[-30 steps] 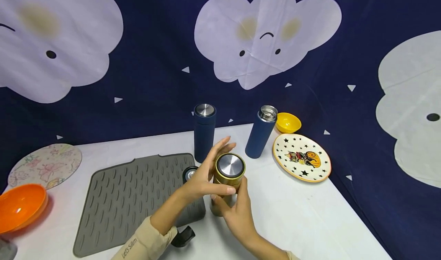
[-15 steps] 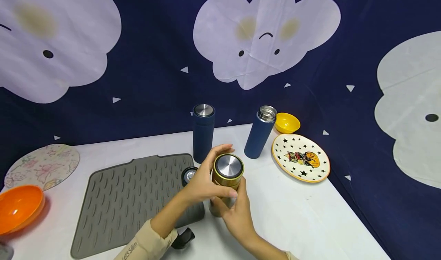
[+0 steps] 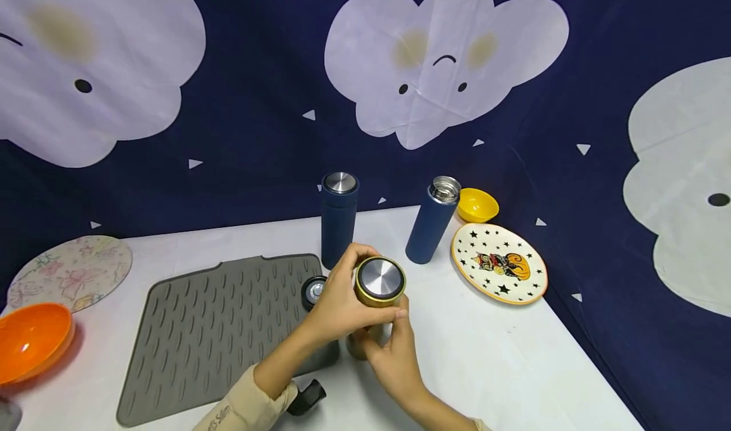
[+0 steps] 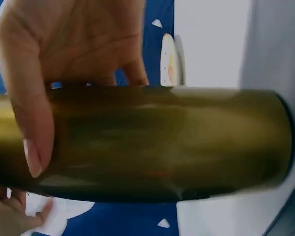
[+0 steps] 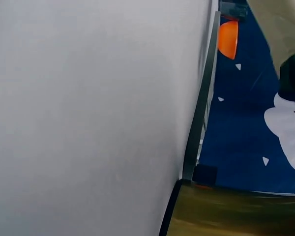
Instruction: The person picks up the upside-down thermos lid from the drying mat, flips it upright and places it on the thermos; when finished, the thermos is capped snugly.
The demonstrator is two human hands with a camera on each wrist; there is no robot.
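Near the frame's centre, the left hand [image 3: 337, 307] clamps the gold flask [image 3: 374, 304] lid (probably to turn it); the right hand [image 3: 394, 358] grips its body steady.

Your head camera is looking down over the table [image 3: 514, 361]; both wrist cameras are hugging the gold flask [image 4: 162, 142].
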